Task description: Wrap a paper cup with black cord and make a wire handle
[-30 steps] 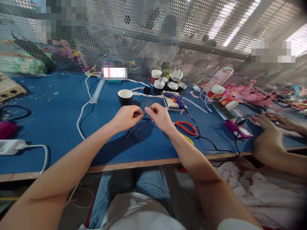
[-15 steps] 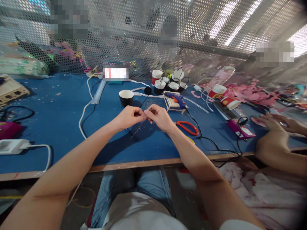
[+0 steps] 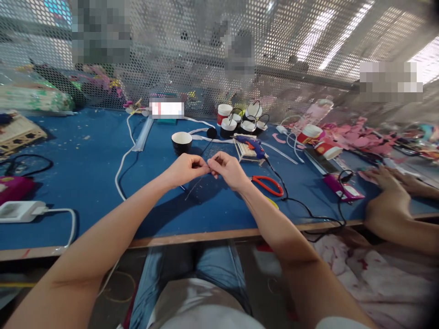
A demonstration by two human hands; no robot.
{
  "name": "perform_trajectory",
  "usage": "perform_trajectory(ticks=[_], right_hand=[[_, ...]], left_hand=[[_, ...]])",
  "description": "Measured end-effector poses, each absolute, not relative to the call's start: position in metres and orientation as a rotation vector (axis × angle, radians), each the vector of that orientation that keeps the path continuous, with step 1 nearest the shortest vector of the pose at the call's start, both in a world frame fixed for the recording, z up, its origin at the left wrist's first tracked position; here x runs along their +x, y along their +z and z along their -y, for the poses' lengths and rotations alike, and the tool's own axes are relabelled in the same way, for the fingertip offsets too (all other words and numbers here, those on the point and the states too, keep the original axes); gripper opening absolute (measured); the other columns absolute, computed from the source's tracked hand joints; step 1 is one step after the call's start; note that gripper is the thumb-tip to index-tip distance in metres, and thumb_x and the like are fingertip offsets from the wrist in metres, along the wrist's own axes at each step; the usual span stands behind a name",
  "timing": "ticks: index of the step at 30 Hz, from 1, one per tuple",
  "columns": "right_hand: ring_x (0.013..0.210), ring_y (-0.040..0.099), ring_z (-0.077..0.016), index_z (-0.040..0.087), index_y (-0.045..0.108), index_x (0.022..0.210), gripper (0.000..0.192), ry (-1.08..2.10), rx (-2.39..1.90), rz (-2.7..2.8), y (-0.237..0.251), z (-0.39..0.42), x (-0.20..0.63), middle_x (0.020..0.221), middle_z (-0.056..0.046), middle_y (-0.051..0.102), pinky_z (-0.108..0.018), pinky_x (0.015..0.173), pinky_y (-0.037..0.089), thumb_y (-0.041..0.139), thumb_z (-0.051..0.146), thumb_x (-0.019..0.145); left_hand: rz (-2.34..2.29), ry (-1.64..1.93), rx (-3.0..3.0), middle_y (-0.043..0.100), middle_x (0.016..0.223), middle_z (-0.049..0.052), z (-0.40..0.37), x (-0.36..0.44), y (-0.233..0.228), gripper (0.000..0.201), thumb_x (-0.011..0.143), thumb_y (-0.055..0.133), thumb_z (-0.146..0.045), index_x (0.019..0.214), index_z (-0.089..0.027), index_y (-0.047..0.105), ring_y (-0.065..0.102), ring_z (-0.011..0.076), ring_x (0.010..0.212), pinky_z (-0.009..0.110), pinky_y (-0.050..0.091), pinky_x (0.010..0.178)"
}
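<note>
My left hand [image 3: 188,168] and my right hand [image 3: 227,168] meet fingertip to fingertip above the blue table. Both are closed in a pinch on a thin wire-like strand [image 3: 192,188], whose loose end trails down to the left. What lies between the fingertips is too small to make out. Just behind my left hand stands a black cup [image 3: 181,145] with a white inside. A round black piece [image 3: 211,133] lies beyond my hands, and a dark thin line runs from it towards them. Red-handled pliers [image 3: 268,185] rest beside my right wrist.
A blue glue gun [image 3: 252,145] sits on a small wooden rack [image 3: 247,155]; its black cord crosses the table's right side. Several cups [image 3: 229,125] with black handles stand behind. A white cable [image 3: 118,178] curves at left. Another person's hand [image 3: 389,185] is at far right.
The view has shifted slightly. Both my hands keep their pinch, with the fingertips hardly moved; the trailing strand has bent a little.
</note>
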State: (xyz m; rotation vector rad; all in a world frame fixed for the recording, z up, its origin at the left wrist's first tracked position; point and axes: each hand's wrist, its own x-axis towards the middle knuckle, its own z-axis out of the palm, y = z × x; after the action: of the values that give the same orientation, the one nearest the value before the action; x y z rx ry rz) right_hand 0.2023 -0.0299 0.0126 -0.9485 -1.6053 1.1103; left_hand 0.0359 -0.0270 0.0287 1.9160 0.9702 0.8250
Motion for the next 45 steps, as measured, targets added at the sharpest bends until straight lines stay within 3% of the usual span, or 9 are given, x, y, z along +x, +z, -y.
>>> perform_trajectory(ticks=[9, 17, 24, 31, 35, 41, 45], right_hand=[[0.043, 0.040, -0.0073, 0.019, 0.047, 0.064, 0.033, 0.849, -1.157, 1.663, 0.0167, 0.0321, 0.2018, 0.047, 0.006, 0.044, -0.023, 0.045, 0.032, 0.059, 0.048, 0.075], [0.049, 0.038, -0.0087, 0.019, 0.046, 0.062, 0.036, 0.766, -1.200, 1.701, 0.0142, 0.0297, 0.2018, 0.050, 0.005, 0.043, -0.023, 0.047, 0.030, 0.059, 0.050, 0.074], [0.049, 0.038, -0.0081, 0.019, 0.045, 0.059, 0.037, 0.686, -1.225, 1.682, 0.0117, 0.0318, 0.1990, 0.049, 0.005, 0.043, -0.023, 0.047, 0.030, 0.059, 0.049, 0.074], [0.051, 0.048, -0.0084, 0.018, 0.052, 0.075, 0.031, 1.075, -0.939, 1.683, 0.0174, 0.0334, 0.2022, 0.061, 0.004, 0.054, -0.023, 0.047, 0.040, 0.064, 0.047, 0.071], [0.047, 0.046, -0.0078, 0.018, 0.051, 0.070, 0.032, 1.052, -0.981, 1.656, 0.0160, 0.0313, 0.2040, 0.053, 0.005, 0.051, -0.022, 0.044, 0.038, 0.063, 0.048, 0.071], [0.041, 0.040, -0.0057, 0.018, 0.047, 0.060, 0.036, 0.919, -1.103, 1.617, 0.0132, 0.0314, 0.2010, 0.046, 0.006, 0.045, -0.021, 0.041, 0.031, 0.065, 0.047, 0.070], [0.049, 0.048, -0.0080, 0.018, 0.053, 0.075, 0.030, 1.081, -0.965, 1.614, 0.0149, 0.0312, 0.2027, 0.057, 0.004, 0.052, -0.021, 0.044, 0.038, 0.062, 0.046, 0.073]], left_hand=[[-0.991, 0.785, 2.157, 0.065, 0.075, 0.004, 0.0255, 0.0331, 0.0315, 0.021, 0.076, 0.052, -0.029, 0.080, -0.012, 0.064, 0.056, 0.0126, 0.065, 0.024, 0.043, 0.062], [-1.177, 0.840, 2.422, 0.063, 0.069, 0.003, 0.0304, 0.0352, 0.0349, 0.014, 0.074, 0.052, -0.022, 0.071, -0.014, 0.063, 0.053, 0.0108, 0.059, 0.022, 0.036, 0.055], [-1.263, 0.879, 2.291, 0.060, 0.063, 0.001, 0.0338, 0.0407, 0.0303, 0.016, 0.070, 0.059, -0.028, 0.069, -0.013, 0.063, 0.048, 0.0096, 0.054, 0.022, 0.032, 0.051], [-1.049, 0.840, 1.940, 0.047, 0.053, -0.003, 0.0296, 0.0396, 0.0288, 0.026, 0.069, 0.060, -0.036, 0.059, -0.013, 0.055, 0.038, 0.0062, 0.050, 0.019, 0.029, 0.047], [-0.982, 0.866, 1.837, 0.053, 0.058, -0.001, 0.0274, 0.0382, 0.0283, 0.028, 0.067, 0.063, -0.040, 0.063, -0.012, 0.057, 0.043, 0.0076, 0.054, 0.020, 0.034, 0.051], [-1.064, 0.898, 2.026, 0.044, 0.053, -0.003, 0.0289, 0.0401, 0.0269, 0.023, 0.070, 0.059, -0.033, 0.059, -0.012, 0.055, 0.036, 0.0064, 0.051, 0.020, 0.028, 0.047], [-0.988, 0.852, 1.857, 0.051, 0.057, -0.002, 0.0278, 0.0384, 0.0280, 0.023, 0.069, 0.062, -0.034, 0.062, -0.012, 0.057, 0.043, 0.0072, 0.054, 0.021, 0.034, 0.052]])
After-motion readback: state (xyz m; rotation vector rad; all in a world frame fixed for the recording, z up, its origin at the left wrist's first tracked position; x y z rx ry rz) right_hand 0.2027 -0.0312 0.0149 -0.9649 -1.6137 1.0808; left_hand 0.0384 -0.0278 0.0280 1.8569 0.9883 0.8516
